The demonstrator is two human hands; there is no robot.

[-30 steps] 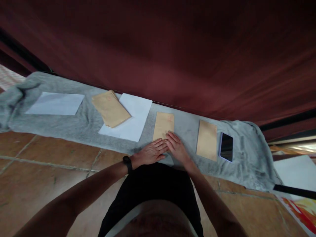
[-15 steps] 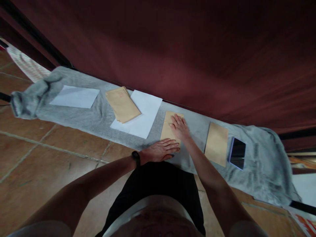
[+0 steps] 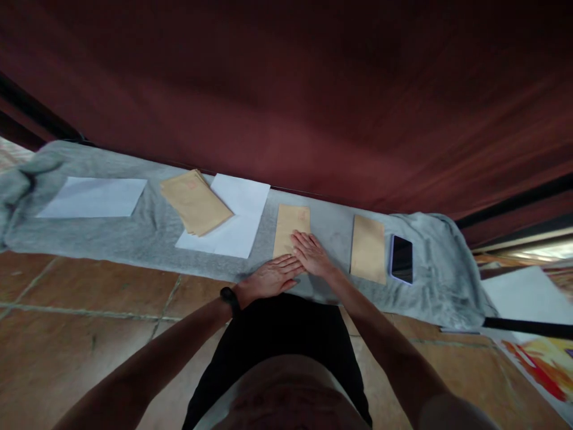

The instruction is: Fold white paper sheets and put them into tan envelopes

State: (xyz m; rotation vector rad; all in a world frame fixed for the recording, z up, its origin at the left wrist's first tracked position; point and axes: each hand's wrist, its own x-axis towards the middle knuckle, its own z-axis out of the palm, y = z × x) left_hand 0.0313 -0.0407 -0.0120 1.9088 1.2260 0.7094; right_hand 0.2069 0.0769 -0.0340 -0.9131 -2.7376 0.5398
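Observation:
A brown paper envelope (image 3: 290,222) with small red print lies before me on the grey cloth (image 3: 331,230). My left hand (image 3: 271,277) rests flat over its near end, fingers stretched out to the right. Touching it, my right hand (image 3: 310,253) lies palm down on the envelope, its fingers reaching over the left fingertips. Both hands are open, and they hide the near part of the envelope. Further right lies another brown envelope (image 3: 367,249), with a phone (image 3: 401,260) in a purple case beside it.
To the left, a stack of brown envelopes (image 3: 196,203) lies partly on a white paper sheet (image 3: 245,209). Another white sheet (image 3: 94,197) is farther left. A dark red curtain (image 3: 286,101) hangs behind the long narrow surface; tiled floor (image 3: 111,334) lies below.
My right hand has slid down the envelope toward me and now meets my left hand, uncovering the red print. The view has turned somewhat to the right.

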